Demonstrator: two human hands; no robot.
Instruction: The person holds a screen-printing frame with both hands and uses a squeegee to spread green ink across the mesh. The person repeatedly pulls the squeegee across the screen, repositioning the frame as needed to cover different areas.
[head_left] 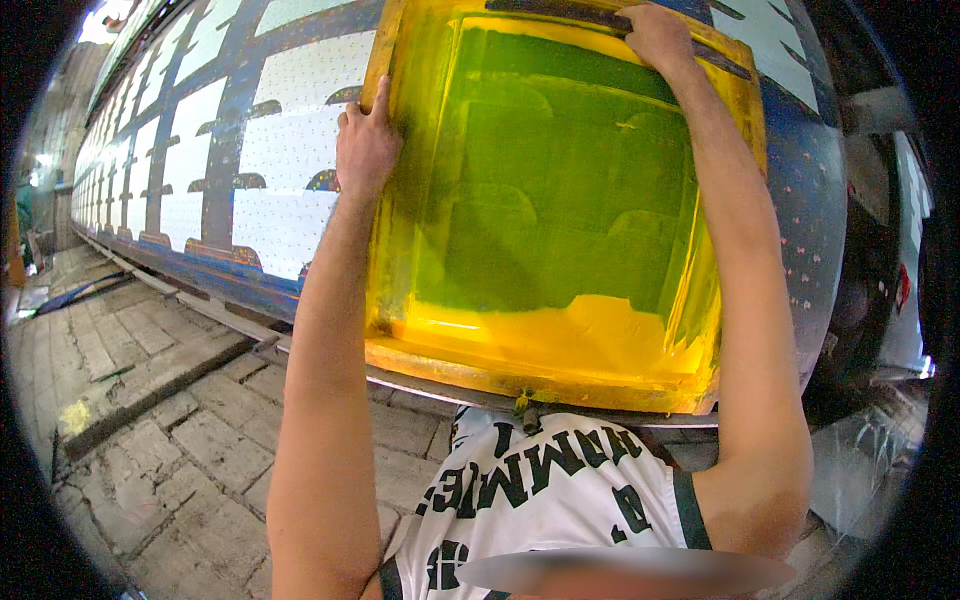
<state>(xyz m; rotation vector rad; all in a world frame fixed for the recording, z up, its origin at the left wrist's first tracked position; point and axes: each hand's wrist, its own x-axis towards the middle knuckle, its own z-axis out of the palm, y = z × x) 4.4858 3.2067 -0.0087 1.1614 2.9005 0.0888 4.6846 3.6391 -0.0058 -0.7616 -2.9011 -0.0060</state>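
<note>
A screen-printing frame (545, 377) smeared with yellow ink lies over the table in front of me. Its mesh (570, 190) looks green, with a thick band of yellow ink along the near end. My left hand (366, 150) grips the frame's left side, index finger stretched along the edge and the other fingers curled. At the far end, my right hand (660, 40) is closed around a squeegee (715, 60), a long dark bar lying across the frame. The fingertips of that hand are partly hidden behind the bar.
The long printing table (222, 150) runs off to the left, bearing rows of white panels (300, 90) with dark rounded tabs. A rail (200, 305) follows its near edge. Brick paving (170, 450) lies below. Clear plastic sheeting (865, 480) is at the lower right.
</note>
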